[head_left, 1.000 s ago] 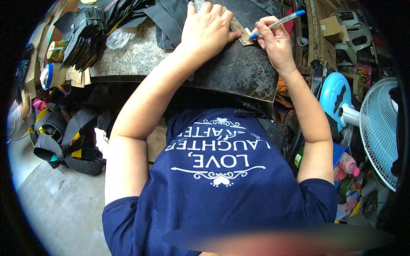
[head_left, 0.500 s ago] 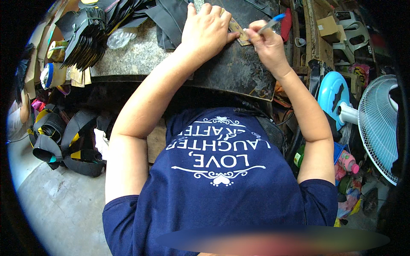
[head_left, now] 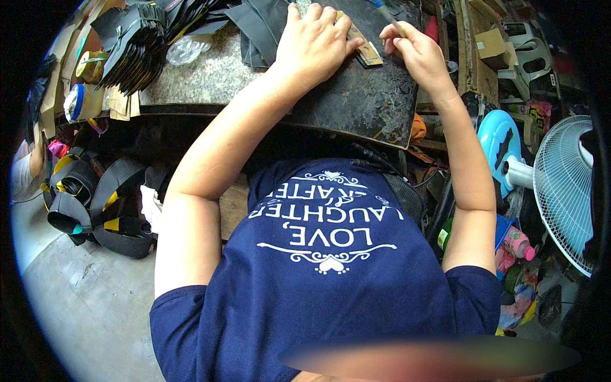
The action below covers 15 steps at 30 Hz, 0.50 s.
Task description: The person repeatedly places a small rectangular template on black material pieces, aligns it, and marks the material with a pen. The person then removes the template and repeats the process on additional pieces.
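At the far side of the bench, my left hand lies with its fingers spread over a narrow brown template, its thumb stretched along the template's edge. My right hand, just to the right of that template and apart from it, pinches a pen whose blue end points up and away. The pen's lower end is hidden by the fingers. Under and beside my left hand lie flat dark sheets; what the template rests on is hard to make out.
A tied stack of black cut pieces, a clear plastic bag and a blue-rimmed jar are on the bench's left. Black straps lie below it. To the right stand a fan and a cardboard box.
My right hand has moved up and right, off the template, and the pen's blue end has swung to the left. My left hand stays on the template.
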Available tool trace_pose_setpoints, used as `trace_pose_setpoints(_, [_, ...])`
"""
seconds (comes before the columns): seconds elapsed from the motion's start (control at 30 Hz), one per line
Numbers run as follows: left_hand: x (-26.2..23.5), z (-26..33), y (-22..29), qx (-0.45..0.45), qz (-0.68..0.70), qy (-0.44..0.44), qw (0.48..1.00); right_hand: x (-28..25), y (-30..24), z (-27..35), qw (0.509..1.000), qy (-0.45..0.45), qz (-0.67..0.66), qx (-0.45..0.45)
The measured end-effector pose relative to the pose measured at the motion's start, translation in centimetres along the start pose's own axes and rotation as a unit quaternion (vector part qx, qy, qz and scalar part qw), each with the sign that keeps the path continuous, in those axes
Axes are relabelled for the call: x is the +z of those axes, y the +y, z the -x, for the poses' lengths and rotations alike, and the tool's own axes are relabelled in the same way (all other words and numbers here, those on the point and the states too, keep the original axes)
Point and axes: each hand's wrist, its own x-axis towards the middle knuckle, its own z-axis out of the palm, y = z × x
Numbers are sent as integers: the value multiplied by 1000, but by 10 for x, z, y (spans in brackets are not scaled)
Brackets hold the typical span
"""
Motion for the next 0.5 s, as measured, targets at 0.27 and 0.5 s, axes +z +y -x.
trace_pose_setpoints(0.27, [7,1,-4,6,-46,54,998,9,-15,13,973,60,220,39])
trace_pose_setpoints(0.5, [-1,-9,0,-36,-92,-177,979,6,-2,21,970,86,218,60])
